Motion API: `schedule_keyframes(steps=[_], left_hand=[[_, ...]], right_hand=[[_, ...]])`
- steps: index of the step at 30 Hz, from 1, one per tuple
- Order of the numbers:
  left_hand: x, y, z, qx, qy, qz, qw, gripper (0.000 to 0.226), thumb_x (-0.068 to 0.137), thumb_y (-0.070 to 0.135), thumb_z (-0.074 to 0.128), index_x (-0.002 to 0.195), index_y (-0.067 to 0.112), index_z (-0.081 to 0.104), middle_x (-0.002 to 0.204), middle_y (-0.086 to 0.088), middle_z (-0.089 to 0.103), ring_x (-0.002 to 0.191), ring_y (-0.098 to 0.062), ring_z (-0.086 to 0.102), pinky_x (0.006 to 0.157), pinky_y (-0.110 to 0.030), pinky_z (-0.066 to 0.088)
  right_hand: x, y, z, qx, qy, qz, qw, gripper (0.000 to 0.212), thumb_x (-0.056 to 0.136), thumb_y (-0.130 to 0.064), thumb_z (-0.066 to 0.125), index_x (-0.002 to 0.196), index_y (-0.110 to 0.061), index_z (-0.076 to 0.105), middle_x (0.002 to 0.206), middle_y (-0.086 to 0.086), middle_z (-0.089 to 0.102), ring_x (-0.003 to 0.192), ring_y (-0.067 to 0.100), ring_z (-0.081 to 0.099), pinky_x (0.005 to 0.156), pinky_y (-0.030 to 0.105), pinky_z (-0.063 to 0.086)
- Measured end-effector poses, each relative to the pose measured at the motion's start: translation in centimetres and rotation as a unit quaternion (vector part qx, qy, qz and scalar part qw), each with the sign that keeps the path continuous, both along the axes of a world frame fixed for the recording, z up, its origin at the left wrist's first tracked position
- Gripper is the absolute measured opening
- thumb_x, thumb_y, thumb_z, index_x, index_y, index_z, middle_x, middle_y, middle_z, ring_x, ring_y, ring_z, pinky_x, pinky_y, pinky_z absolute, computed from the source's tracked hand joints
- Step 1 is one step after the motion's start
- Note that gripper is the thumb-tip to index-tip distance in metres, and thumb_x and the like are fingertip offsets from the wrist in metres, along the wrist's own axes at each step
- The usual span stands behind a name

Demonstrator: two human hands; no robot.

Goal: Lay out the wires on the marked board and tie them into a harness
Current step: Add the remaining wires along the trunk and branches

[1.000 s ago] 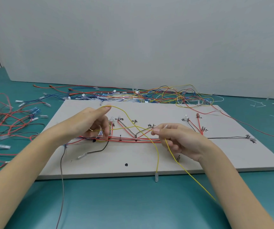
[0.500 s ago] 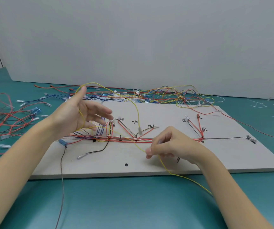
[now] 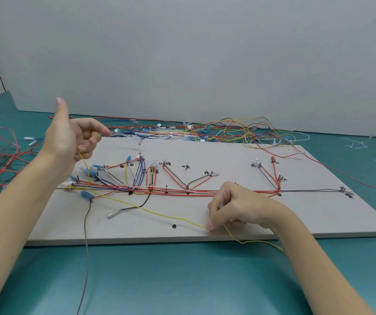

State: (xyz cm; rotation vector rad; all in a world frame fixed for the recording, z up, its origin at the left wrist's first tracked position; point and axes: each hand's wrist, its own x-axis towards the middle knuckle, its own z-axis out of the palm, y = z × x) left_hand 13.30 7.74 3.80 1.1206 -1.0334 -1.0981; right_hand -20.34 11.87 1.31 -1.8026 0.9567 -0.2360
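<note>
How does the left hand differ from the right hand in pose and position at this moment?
The left hand is raised above the grey marked board, thumb pointing up; the right hand sits low, near the board's front edge. The thin yellow wire hangs from the left hand's curled fingers, while the right hand pinches it at its fingertips. Both hold this same wire.

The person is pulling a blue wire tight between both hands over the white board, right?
Not quite: the head view shows that the wire is yellow, not blue. It does run from the raised left hand to the right hand, which pinches it low over the white board.
</note>
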Motion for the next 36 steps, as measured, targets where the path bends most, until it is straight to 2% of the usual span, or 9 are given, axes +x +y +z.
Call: schedule_keyframes(steps=[6, 9, 12, 15, 20, 24, 31, 34, 36], left_hand=[[0.2, 0.7, 0.5, 0.003, 0.080, -0.086, 0.993, 0.071, 0.099, 0.058, 0.021, 0.057, 0.015, 0.059, 0.052, 0.004, 0.032, 0.051, -0.012, 0.010, 0.037, -0.018, 0.014], [-0.3, 1.4, 1.0, 0.013, 0.031, -0.158, 0.987, 0.052, 0.097, 0.047, 0.036, 0.057, 0.017, 0.050, 0.056, 0.004, 0.029, 0.046, -0.011, 0.017, 0.042, -0.023, 0.016], [-1.4, 2.2, 1.4, 0.004, -0.042, -0.176, 0.983, 0.038, 0.085, 0.048, 0.058, 0.061, 0.019, 0.057, 0.059, 0.004, 0.039, 0.048, -0.010, 0.033, 0.042, -0.019, 0.029], [-2.8, 2.7, 1.4, -0.003, -0.109, -0.155, 0.982, 0.045, 0.059, 0.062, 0.079, 0.063, 0.022, 0.059, 0.059, 0.007, 0.048, 0.049, -0.006, 0.041, 0.042, -0.013, 0.032], [-4.7, 2.6, 0.2, -0.048, -0.282, -0.086, 0.954, 0.042, 0.072, 0.055, 0.066, 0.055, 0.019, 0.053, 0.053, 0.004, 0.046, 0.046, -0.008, 0.041, 0.040, -0.017, 0.033], [-5.8, 3.0, -0.7, -0.092, -0.461, -0.065, 0.880, 0.044, 0.074, 0.063, 0.054, 0.064, 0.020, 0.054, 0.053, 0.008, 0.048, 0.048, -0.010, 0.039, 0.052, -0.028, 0.034], [-9.0, 4.3, -1.6, -0.200, -0.398, -0.049, 0.894, 0.028, 0.091, 0.064, 0.044, 0.090, 0.036, 0.045, 0.061, 0.012, 0.050, 0.049, -0.006, 0.043, 0.050, -0.017, 0.031], [-9.3, 4.7, -2.0, -0.219, -0.436, -0.051, 0.871, 0.034, 0.096, 0.059, 0.028, 0.089, 0.032, 0.049, 0.063, 0.006, 0.049, 0.056, -0.013, 0.042, 0.055, -0.027, 0.034], [-9.5, 4.7, -1.9, -0.211, -0.423, -0.077, 0.878, 0.031, 0.097, 0.047, 0.032, 0.085, 0.030, 0.056, 0.066, 0.000, 0.050, 0.059, -0.013, 0.042, 0.059, -0.031, 0.035]], right_hand=[[0.0, -0.5, -0.1, -0.039, -0.035, -0.090, 0.995, 0.019, 0.083, -0.020, 0.070, 0.064, -0.015, 0.072, 0.064, 0.004, 0.065, 0.043, 0.012, 0.041, 0.040, 0.018, 0.029], [0.0, -0.7, -0.1, -0.046, -0.049, -0.138, 0.988, 0.019, 0.086, -0.019, 0.065, 0.070, -0.014, 0.072, 0.063, 0.004, 0.064, 0.044, 0.013, 0.045, 0.038, 0.019, 0.030], [0.0, -0.8, -0.2, -0.031, -0.063, -0.152, 0.986, 0.016, 0.088, -0.018, 0.064, 0.077, -0.011, 0.073, 0.062, 0.006, 0.065, 0.046, 0.015, 0.047, 0.037, 0.020, 0.032], [0.1, -0.8, -0.5, -0.023, -0.054, -0.155, 0.986, 0.014, 0.088, -0.021, 0.066, 0.085, -0.011, 0.074, 0.059, 0.006, 0.063, 0.046, 0.016, 0.049, 0.037, 0.020, 0.032], [0.1, -1.0, -0.7, -0.024, -0.059, -0.154, 0.986, 0.010, 0.087, -0.021, 0.069, 0.085, -0.013, 0.075, 0.056, 0.007, 0.060, 0.047, 0.021, 0.055, 0.039, 0.021, 0.034], [-0.1, -0.9, -0.5, -0.016, -0.098, -0.131, 0.986, 0.008, 0.088, -0.017, 0.068, 0.084, -0.014, 0.074, 0.059, 0.004, 0.059, 0.049, 0.023, 0.060, 0.038, 0.021, 0.037], [-0.2, -0.8, -0.2, -0.022, -0.093, -0.088, 0.992, 0.007, 0.086, -0.019, 0.070, 0.088, -0.015, 0.076, 0.061, 0.006, 0.060, 0.046, 0.021, 0.057, 0.039, 0.019, 0.034], [-0.4, -0.5, 0.1, -0.011, -0.096, -0.053, 0.994, 0.010, 0.082, -0.021, 0.072, 0.087, -0.013, 0.077, 0.059, 0.009, 0.060, 0.043, 0.020, 0.055, 0.038, 0.018, 0.033], [-0.4, -0.4, 0.3, -0.014, -0.102, -0.047, 0.994, 0.010, 0.081, -0.018, 0.072, 0.086, -0.011, 0.077, 0.056, 0.005, 0.061, 0.043, 0.020, 0.054, 0.038, 0.018, 0.031]])
